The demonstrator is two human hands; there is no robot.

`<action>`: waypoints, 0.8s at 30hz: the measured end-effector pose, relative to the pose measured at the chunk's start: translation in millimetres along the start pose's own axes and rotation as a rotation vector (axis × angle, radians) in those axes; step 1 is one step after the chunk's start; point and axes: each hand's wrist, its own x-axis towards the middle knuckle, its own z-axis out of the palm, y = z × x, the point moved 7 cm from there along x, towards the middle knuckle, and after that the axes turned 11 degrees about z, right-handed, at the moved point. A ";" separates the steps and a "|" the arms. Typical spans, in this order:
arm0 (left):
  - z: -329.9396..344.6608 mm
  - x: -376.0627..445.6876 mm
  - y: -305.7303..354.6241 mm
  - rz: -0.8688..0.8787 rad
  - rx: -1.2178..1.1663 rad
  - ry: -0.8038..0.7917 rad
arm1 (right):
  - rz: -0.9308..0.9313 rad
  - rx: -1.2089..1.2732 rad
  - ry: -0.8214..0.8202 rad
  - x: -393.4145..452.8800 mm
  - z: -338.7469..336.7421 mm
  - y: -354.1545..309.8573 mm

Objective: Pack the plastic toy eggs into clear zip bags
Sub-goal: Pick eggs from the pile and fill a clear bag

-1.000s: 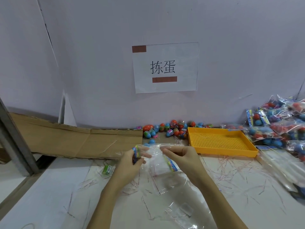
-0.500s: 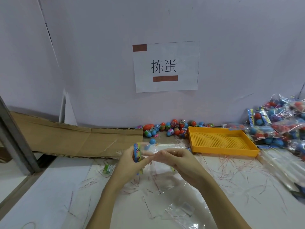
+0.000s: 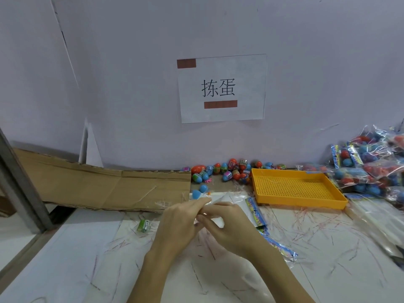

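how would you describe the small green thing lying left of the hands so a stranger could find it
Start at the flattened cardboard sheet along the wall on the left, then come forward off its front edge onto the white table. There, just left of the left hand, lies a small green wrapped packet. It lies alone and is flat and boxy, while the toy eggs are round and heaped by the wall.

Orange mesh tray (image 3: 297,201), flat cardboard (image 3: 105,186), wall sign (image 3: 222,88), white tbl (image 3: 65,259)

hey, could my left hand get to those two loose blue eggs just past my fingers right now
Probably yes. The two blue eggs lie just beyond the left hand with nothing between them, beside the cardboard. But that hand and the right hand both pinch the clear bag, so it must let go first.
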 end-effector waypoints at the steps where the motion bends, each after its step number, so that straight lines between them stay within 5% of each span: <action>1: -1.2 1.0 0.9 0.015 0.020 0.008 | 0.000 -0.027 0.019 0.3 -2.5 -0.1; 8: 0.9 1.0 3.5 0.031 0.106 0.011 | 0.024 0.106 -0.088 -1.0 -11.8 -5.2; 13: -4.1 -10.4 -34.8 -0.389 -0.116 -0.064 | 0.183 0.320 0.128 11.4 -51.2 8.1; 17: 1.1 -25.2 -54.6 -0.773 -0.595 0.051 | 0.319 -0.031 0.268 49.4 -68.5 36.0; 24: 11.4 -29.0 -53.9 -0.852 -0.865 0.042 | 0.501 -0.753 0.079 90.3 -48.3 108.4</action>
